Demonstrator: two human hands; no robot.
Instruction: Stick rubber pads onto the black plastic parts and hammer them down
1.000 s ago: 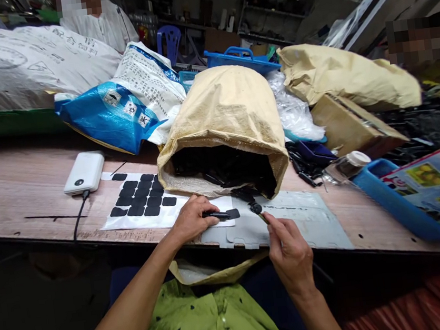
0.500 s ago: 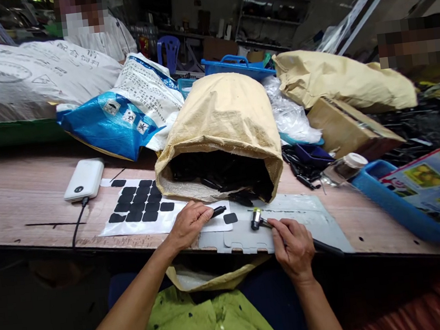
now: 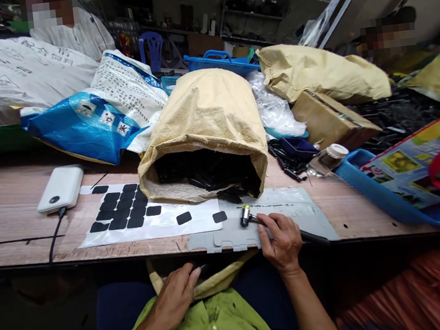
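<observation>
Over the flat grey sheet (image 3: 307, 212), the right hand (image 3: 282, 240) has its fingers round a small yellow-and-black hammer (image 3: 245, 216) — keep it low. Down by the lap, the left hand (image 3: 177, 290) seems to pinch a dark thin piece (image 3: 203, 267) — stay above the open tan sack (image 3: 232, 274).

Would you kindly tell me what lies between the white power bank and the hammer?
The head view shows the white sheet with its black patches, then part of the grey board.
</observation>
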